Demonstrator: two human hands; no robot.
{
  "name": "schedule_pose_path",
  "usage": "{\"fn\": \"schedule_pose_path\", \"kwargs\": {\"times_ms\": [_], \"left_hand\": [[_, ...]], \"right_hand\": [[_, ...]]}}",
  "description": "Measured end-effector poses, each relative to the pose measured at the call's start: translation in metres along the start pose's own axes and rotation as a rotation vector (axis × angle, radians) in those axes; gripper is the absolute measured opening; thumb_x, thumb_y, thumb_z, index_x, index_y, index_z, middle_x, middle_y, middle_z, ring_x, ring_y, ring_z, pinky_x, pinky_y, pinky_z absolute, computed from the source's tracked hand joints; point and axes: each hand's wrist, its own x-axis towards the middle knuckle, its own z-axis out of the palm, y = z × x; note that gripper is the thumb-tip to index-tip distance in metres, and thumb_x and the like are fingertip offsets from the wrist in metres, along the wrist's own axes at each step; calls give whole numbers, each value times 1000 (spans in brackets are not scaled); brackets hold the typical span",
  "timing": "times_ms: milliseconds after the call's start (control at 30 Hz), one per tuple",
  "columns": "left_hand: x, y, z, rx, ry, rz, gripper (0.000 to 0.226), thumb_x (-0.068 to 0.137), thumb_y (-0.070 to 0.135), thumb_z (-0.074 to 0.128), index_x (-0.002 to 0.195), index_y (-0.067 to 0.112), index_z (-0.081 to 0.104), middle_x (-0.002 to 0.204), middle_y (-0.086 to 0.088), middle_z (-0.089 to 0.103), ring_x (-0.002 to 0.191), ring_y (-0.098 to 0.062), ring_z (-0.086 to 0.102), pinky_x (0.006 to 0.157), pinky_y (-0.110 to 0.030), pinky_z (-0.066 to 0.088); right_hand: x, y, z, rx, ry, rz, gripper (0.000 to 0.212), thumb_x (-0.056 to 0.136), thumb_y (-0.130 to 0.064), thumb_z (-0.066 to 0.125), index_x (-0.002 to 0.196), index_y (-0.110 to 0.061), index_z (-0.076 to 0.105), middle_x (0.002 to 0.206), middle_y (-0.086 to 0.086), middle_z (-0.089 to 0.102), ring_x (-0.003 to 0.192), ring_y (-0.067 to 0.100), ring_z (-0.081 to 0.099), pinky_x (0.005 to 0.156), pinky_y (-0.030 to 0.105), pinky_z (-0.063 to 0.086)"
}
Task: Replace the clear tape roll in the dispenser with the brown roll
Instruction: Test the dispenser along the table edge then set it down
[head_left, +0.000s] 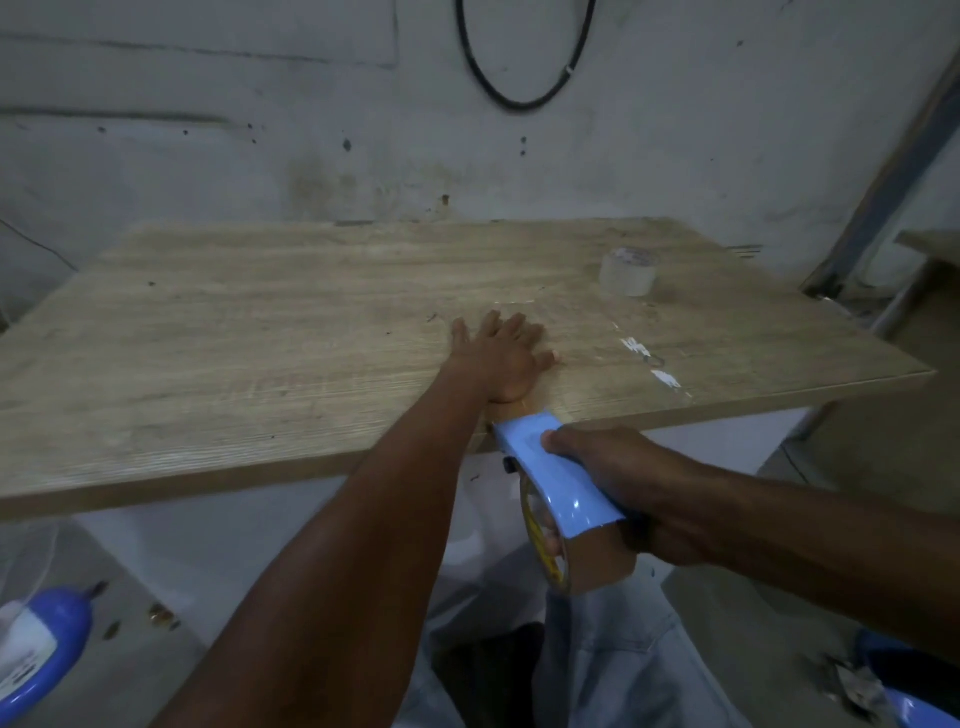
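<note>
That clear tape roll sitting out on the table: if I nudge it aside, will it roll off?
Probably not. The clear tape roll lies flat on its side face on the table, so a push should slide it rather than roll it. It looks hollow and probably light, so a gentle nudge is likely enough. It sits near the far right edge, so push inward.

Matt wood-grain laminate table (260, 332). On it, translucent plastic clear tape roll (628, 271). At its near edge, glossy blue plastic dispenser (556, 467); matt brown roll (597, 561) inside.
</note>
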Motion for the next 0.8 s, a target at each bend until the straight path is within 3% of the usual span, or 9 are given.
{"fn": "schedule_pose_path", "kwargs": {"times_ms": [133,300,467,567,733,800], "left_hand": [[-10,11,4,17,13,38,73,98,66,23,159,27,16,169,3,4,155,-23,-4,117,-65,-5],[-19,14,9,-28,16,38,77,96,70,23,159,27,16,169,2,8,155,-21,-3,118,-61,-6],[-18,13,10,-16,13,47,76,97,70,23,160,28,14,169,4,7,155,-22,-2,119,-61,-2],[-16,11,11,-16,29,51,73,98,68,22,159,29,15,169,4,8,155,-23,0,119,-60,1],[-17,12,10,-6,35,48,72,98,67,22,159,30,17,168,4,10,155,-24,1,119,-60,0],[-19,12,9,-4,42,41,72,98,67,22,159,30,17,168,4,11,155,-24,1,119,-61,-2]], "right_hand": [[1,1,-1,5,-16,19,39,94,-33,57,107,4,59,61,19,66,48,31,65,54,37,56],[-2,-2,1,28,-13,71,39,92,-35,59,98,3,62,58,17,65,46,28,63,53,35,56],[-4,-1,1,33,14,12,37,97,-34,57,87,1,57,50,15,62,44,25,61,48,34,57],[-4,1,3,40,13,-1,36,98,-34,56,88,1,57,49,15,63,45,26,61,56,38,57],[-4,3,4,30,16,-15,36,99,-34,55,92,1,56,49,14,64,42,25,62,53,37,58],[-5,3,4,8,21,-16,36,99,-35,54,92,0,57,49,13,65,43,25,63,60,41,58]]}}
